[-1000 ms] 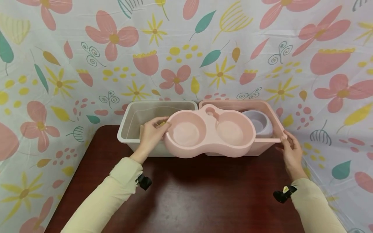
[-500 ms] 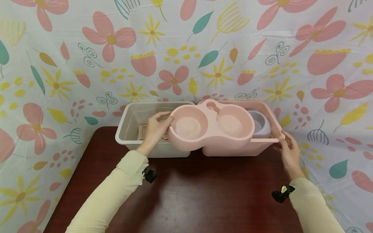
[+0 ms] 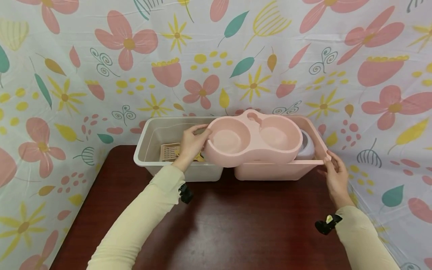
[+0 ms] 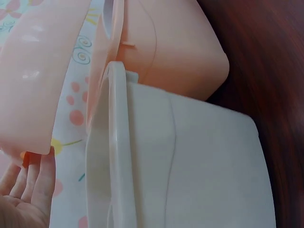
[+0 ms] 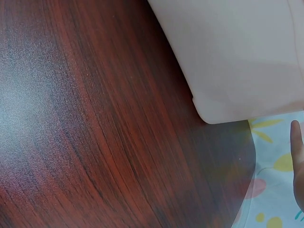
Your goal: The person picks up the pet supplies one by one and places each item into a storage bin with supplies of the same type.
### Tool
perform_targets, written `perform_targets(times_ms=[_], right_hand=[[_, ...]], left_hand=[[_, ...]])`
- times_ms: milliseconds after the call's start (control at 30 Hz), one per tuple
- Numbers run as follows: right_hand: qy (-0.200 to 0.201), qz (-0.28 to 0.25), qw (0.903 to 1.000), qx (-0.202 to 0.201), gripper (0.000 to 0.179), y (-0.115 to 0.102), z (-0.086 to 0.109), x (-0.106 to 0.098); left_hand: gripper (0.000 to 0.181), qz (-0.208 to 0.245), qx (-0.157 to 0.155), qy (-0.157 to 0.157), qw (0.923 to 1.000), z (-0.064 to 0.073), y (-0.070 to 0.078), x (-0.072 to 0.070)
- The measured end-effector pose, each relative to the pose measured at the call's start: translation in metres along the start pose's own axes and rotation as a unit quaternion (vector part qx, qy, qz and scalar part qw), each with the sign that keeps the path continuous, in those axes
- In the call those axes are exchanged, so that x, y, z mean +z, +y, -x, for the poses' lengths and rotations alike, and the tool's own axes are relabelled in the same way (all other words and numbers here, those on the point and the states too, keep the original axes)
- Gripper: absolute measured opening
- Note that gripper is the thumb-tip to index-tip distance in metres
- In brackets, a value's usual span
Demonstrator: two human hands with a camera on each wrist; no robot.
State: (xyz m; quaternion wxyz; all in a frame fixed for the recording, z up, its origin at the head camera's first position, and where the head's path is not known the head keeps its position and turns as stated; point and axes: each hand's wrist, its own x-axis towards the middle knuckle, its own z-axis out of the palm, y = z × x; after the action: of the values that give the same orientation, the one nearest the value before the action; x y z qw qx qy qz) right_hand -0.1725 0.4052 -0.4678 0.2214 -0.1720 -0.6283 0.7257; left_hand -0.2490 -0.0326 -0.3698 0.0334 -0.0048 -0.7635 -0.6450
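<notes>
With thumb and fingers, my left hand point(image 3: 191, 144) grips the left end of a pink double pet bowl point(image 3: 254, 137). The bowl is held tilted above the front of a pink bin point(image 3: 273, 171), covering much of its opening. My right hand point(image 3: 336, 178) holds that bin's front right rim corner. Inside the bin a pale purple bowl point(image 3: 306, 149) shows partly. In the left wrist view, the left hand's fingers point(image 4: 43, 178) are under the double bowl's edge. Only part of the right hand point(image 5: 298, 166) enters the right wrist view, beside the bin's wall point(image 5: 237, 61).
Left of the pink bin stands a grey-white bin point(image 3: 202, 174). It contains a beige slotted piece point(image 3: 167, 152) and a yellow item point(image 3: 199, 157), partly hidden by the left hand. Both stand on a dark red wooden table point(image 3: 236, 221) against a flowered cloth point(image 3: 219, 56).
My left hand has moved the double bowl right and up, farther over the pink bin. More of the grey-white bin's contents show. My right hand has stayed at the rim.
</notes>
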Motion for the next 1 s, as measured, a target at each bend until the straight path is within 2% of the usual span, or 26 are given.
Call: perform_targets(times_ms=[233, 433, 700, 867, 1000], right_hand=[[0.006, 0.007, 0.9999, -0.004, 0.038, 0.003, -0.003, -0.003], [0.007, -0.003, 1.0000, 0.004, 0.038, 0.005, -0.006, -0.004], [0.002, 0.004, 1.0000, -0.007, 0.040, 0.006, -0.009, -0.006], [0.009, 0.012, 0.9999, 0.005, 0.040, 0.009, -0.009, -0.006], [0.012, 0.013, 0.9998, 0.003, 0.040, 0.011, -0.008, -0.004]], left_hand=[[0.033, 0.039, -0.027, -0.005, 0.9989, 0.000, -0.001, 0.017], [0.033, 0.052, -0.045, 0.000, 0.9976, -0.004, -0.004, 0.032], [0.038, 0.080, -0.055, -0.022, 0.9950, -0.013, -0.004, 0.052], [0.039, 0.068, -0.062, -0.012, 0.9957, -0.019, -0.004, 0.066], [0.037, 0.045, -0.058, 0.010, 0.9973, -0.023, -0.006, 0.076]])
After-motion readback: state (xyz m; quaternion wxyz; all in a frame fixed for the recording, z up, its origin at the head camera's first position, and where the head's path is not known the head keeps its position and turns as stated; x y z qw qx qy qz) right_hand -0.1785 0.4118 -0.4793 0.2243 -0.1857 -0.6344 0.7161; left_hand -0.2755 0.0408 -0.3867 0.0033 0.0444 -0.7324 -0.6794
